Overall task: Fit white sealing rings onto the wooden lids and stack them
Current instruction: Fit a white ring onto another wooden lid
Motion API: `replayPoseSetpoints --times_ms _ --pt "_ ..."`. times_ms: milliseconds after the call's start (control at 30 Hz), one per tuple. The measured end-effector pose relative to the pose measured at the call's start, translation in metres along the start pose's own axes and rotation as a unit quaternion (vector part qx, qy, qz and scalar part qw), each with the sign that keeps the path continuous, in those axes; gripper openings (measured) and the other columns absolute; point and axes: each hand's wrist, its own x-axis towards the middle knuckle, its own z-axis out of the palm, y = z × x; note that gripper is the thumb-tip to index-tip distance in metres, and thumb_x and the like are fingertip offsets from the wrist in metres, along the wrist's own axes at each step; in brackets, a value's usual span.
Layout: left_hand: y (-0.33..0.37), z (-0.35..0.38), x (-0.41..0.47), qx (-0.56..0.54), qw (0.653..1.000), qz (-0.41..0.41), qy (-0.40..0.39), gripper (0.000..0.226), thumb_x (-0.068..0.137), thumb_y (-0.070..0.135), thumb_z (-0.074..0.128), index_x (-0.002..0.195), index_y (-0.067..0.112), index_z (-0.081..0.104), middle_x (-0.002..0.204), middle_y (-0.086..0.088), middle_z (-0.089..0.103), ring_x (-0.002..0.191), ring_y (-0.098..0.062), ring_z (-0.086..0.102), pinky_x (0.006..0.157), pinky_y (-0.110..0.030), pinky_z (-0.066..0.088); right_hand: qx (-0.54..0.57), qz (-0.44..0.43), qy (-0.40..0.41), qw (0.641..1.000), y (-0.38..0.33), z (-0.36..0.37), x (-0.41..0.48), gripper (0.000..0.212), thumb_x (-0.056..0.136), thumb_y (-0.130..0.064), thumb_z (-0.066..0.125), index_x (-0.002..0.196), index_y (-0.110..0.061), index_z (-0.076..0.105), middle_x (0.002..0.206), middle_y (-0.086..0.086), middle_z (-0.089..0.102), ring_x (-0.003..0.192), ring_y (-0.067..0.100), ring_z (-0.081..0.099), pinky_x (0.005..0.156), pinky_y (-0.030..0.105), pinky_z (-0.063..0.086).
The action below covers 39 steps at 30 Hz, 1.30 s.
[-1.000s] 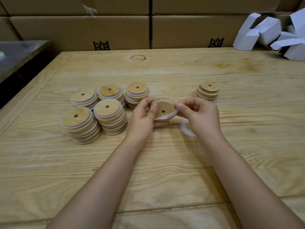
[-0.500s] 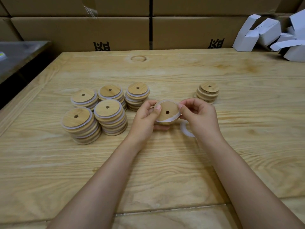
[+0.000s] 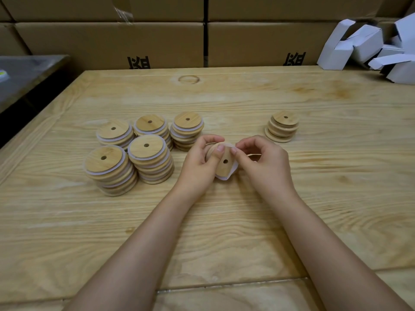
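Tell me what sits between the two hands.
Head view: a wooden lid, its white sealing ring partly on, held by left hand and right hand.

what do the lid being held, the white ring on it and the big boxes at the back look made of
lid: light wood, perhaps bamboo, smooth and matte, with faint grain and a drilled hole.
ring: soft, likely silicone or rubber, since it bends and sags off the lid's edge; matte white.
boxes: plain brown cardboard by the look, with taped seams and black print.
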Motion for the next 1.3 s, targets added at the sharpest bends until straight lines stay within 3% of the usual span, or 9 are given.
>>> replayPoseSetpoints --times_ms 233,333,467,667,767,900,1000,1133,1300 --pt "0.001 -0.003 0.002 -0.028 0.999 0.010 0.024 0.016 0.091 0.003 0.055 0.098 0.017 0.052 0.086 -0.004 0.067 0.074 -0.006 0.064 0.063 -0.018 0.051 0.062 0.062 -0.009 0.996 0.000 -0.003 0.003 0.015 0.078 -0.015 0.074 0.067 -0.023 0.067 0.077 -0.007 0.070 0.077 0.011 0.066 0.074 0.024 0.051" --pt "0.001 -0.004 0.002 -0.054 0.998 0.011 0.037 0.015 0.090 0.005 0.056 0.095 0.018 0.052 0.079 -0.004 0.068 0.071 -0.009 0.065 0.060 -0.020 0.052 0.107 0.095 -0.020 0.990 -0.001 -0.005 0.006 0.015 0.079 -0.012 0.073 0.066 -0.019 0.067 0.078 0.002 0.071 0.079 0.020 0.068 0.076 0.031 0.054" --pt "0.000 -0.007 0.003 -0.083 0.995 0.005 0.050 0.015 0.091 0.006 0.055 0.093 0.021 0.054 0.071 0.002 0.071 0.067 -0.012 0.064 0.058 -0.024 0.052 0.162 0.126 -0.050 0.977 -0.004 -0.006 0.008 0.014 0.081 -0.006 0.070 0.069 -0.010 0.065 0.080 0.012 0.070 0.079 0.028 0.070 0.070 0.028 0.057" --pt "-0.001 -0.007 0.005 -0.101 0.994 -0.006 0.048 0.014 0.092 0.007 0.053 0.095 0.021 0.057 0.074 0.001 0.071 0.071 -0.015 0.064 0.065 -0.030 0.050 0.155 0.113 -0.085 0.978 -0.004 -0.007 0.008 0.011 0.083 -0.010 0.069 0.072 -0.011 0.067 0.083 0.011 0.070 0.083 0.030 0.069 0.073 0.037 0.058" --pt "-0.002 -0.005 0.004 -0.090 0.995 -0.001 0.033 0.016 0.093 0.008 0.051 0.099 0.021 0.059 0.077 0.002 0.071 0.075 -0.015 0.064 0.069 -0.033 0.050 0.130 0.101 -0.092 0.982 -0.001 -0.010 0.007 0.009 0.084 -0.014 0.069 0.075 -0.013 0.067 0.082 0.013 0.070 0.079 0.033 0.067 0.073 0.049 0.054" --pt "0.000 -0.005 0.005 -0.096 0.995 0.006 0.036 0.019 0.094 0.008 0.050 0.106 0.021 0.059 0.084 0.000 0.070 0.083 -0.017 0.063 0.081 -0.040 0.049 0.111 0.082 -0.097 0.986 -0.001 -0.009 0.006 0.009 0.081 -0.016 0.070 0.076 -0.019 0.064 0.075 0.003 0.069 0.071 0.021 0.064 0.064 0.037 0.050" --pt "0.000 -0.005 0.005 -0.087 0.996 -0.010 0.034 0.018 0.094 0.012 0.051 0.106 0.021 0.060 0.086 0.002 0.070 0.083 -0.013 0.063 0.077 -0.035 0.050 0.090 0.059 -0.062 0.992 0.000 -0.006 0.005 0.012 0.082 -0.014 0.069 0.075 -0.021 0.063 0.076 0.000 0.068 0.074 0.024 0.066 0.070 0.038 0.053" --pt "-0.001 0.002 0.003 -0.004 1.000 -0.009 0.009 0.010 0.092 0.015 0.055 0.099 0.011 0.062 0.087 -0.006 0.068 0.079 -0.015 0.063 0.073 -0.031 0.052 0.060 0.023 -0.017 0.998 0.000 -0.008 0.007 0.016 0.082 -0.015 0.069 0.073 -0.026 0.062 0.072 -0.010 0.066 0.067 0.002 0.061 0.065 0.024 0.051" --pt "0.000 0.003 0.002 -0.021 0.999 -0.024 0.010 0.006 0.094 0.013 0.051 0.095 0.016 0.056 0.095 -0.014 0.063 0.088 -0.027 0.060 0.081 -0.055 0.052 0.020 -0.011 0.017 1.000 -0.001 -0.002 0.001 0.017 0.081 -0.018 0.071 0.073 -0.030 0.061 0.071 -0.015 0.065 0.065 -0.002 0.060 0.061 0.016 0.049"
